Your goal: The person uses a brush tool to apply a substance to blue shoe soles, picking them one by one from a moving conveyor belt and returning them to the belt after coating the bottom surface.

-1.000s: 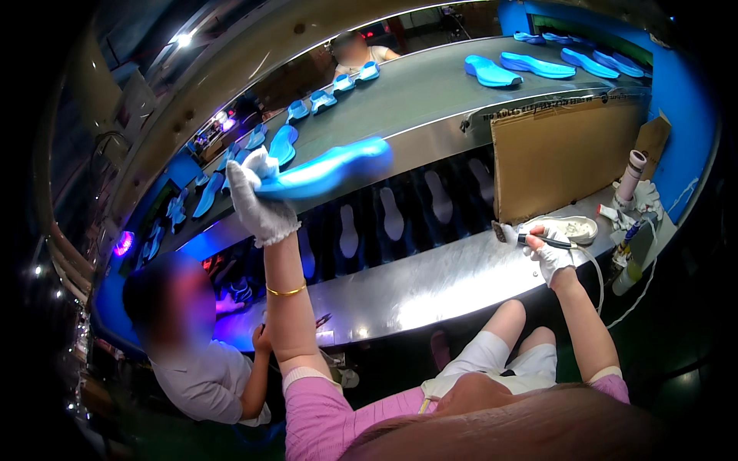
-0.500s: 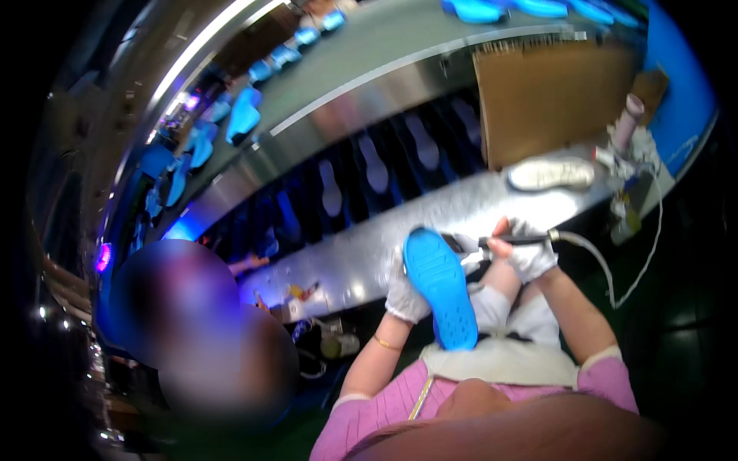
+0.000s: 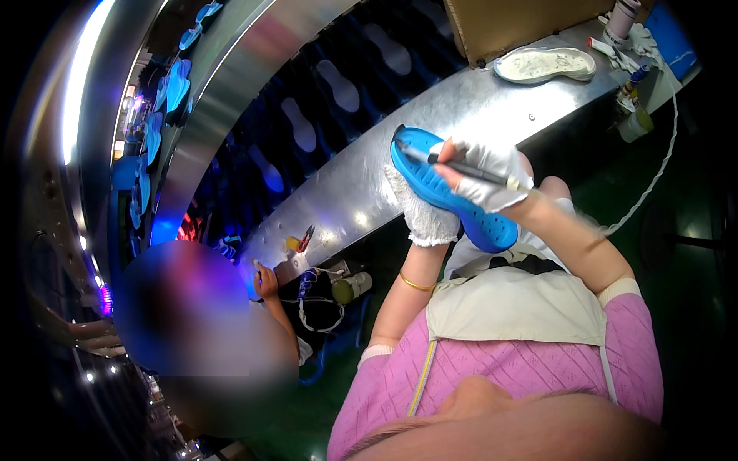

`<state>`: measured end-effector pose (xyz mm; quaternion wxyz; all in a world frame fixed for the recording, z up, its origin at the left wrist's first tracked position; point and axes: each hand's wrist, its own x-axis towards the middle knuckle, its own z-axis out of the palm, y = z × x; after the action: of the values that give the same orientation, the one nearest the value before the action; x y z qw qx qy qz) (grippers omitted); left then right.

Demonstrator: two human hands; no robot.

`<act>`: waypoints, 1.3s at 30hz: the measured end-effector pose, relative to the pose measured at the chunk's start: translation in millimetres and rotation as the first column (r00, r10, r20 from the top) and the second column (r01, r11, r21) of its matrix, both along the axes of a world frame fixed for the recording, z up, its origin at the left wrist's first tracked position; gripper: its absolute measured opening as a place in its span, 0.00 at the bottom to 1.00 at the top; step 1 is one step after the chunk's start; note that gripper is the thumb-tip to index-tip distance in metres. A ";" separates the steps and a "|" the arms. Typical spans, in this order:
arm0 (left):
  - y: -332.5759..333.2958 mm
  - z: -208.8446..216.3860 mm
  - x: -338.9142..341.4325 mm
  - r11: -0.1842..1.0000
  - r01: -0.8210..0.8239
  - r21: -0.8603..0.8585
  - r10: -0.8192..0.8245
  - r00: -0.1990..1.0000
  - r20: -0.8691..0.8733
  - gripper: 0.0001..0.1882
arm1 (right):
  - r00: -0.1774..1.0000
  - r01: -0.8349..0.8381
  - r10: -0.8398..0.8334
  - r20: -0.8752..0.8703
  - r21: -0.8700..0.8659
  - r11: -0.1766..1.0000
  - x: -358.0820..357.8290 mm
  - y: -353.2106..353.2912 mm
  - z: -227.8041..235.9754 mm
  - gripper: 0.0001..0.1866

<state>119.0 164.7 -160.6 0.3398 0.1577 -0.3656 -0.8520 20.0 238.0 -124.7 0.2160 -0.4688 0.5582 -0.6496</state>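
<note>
My left hand, in a white knit glove, grips a blue shoe sole from beneath and along its left side. The sole is tilted, its toe end pointing up and left; ridges and small holes mark its upper face. In a white glove with bare fingertips, my right hand is closed round a slim, dark pen-shaped tool with a pale hose at its rear. The light tip of this tool lies over the toe end of the sole; whether it touches cannot be made out.
A metal ledge runs ahead of me, with a white sole on it. Past it are dark slots holding several soles. A brown cardboard sheet stands far right. At left, a co-worker's hand is near the ledge.
The right hand has brought the tool leftward over the sole's toe end. The blue sole has turned and moved up over the ledge. The whole view has shifted.
</note>
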 end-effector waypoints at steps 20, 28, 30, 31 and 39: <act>-34.5 3.2 35.9 0.931 0.213 0.295 -0.219 0.976 -0.014 0.48 | 0.952 -0.176 0.154 -0.265 -0.060 0.983 20.0 14.7 -5.4 0.08; 11.1 -28.7 65.1 0.863 0.407 0.301 -0.455 0.884 0.110 0.44 | 0.989 -0.093 0.064 0.135 0.224 0.970 0.3 42.6 -41.5 0.06; 6.5 -31.2 58.9 0.901 0.271 0.339 -0.351 0.914 0.204 0.45 | 0.975 -0.202 0.185 0.126 0.130 0.971 8.1 40.2 -42.3 0.07; 3.0 -27.2 53.7 0.890 0.281 0.358 -0.352 0.924 0.151 0.46 | 0.972 -0.235 0.233 0.029 0.108 0.966 7.7 39.3 -34.8 0.06; -31.9 0.7 26.6 0.993 0.034 0.117 -0.041 0.998 0.053 0.53 | 0.929 -0.237 0.203 0.310 0.075 0.969 3.0 6.6 -18.9 0.06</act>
<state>145.6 132.8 -159.9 0.3036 0.1938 -0.3276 -0.8734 22.9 244.5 -143.5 0.3956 -0.4116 0.4981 -0.6526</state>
